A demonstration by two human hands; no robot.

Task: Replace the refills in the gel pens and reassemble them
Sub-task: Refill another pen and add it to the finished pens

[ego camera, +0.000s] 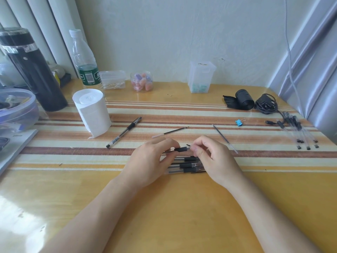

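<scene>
My left hand (pixel 151 161) grips a gel pen (pixel 180 149) by its clear barrel, just left of the black rubber grip. My right hand (pixel 211 154) pinches the pen's tip end with thumb and forefinger. Below my hands lies a pile of several gel pens (pixel 186 166) on the table. A whole capped pen (pixel 124 132) lies at the left. Two loose refills lie beyond my hands: one refill (pixel 170 132) in the middle and a second refill (pixel 225 138) at the right. Several more pens (pixel 299 132) lie at the far right.
A roll of tissue (pixel 92 111), a water bottle (pixel 84 59), a black flask (pixel 31 70) and a clear tub (pixel 16 106) stand at the left. Small jars (pixel 141 81) and a clear box (pixel 200 76) line the wall. A blue binder clip (pixel 239 122), black roll (pixel 243 98) and cable (pixel 266 105) lie at the right.
</scene>
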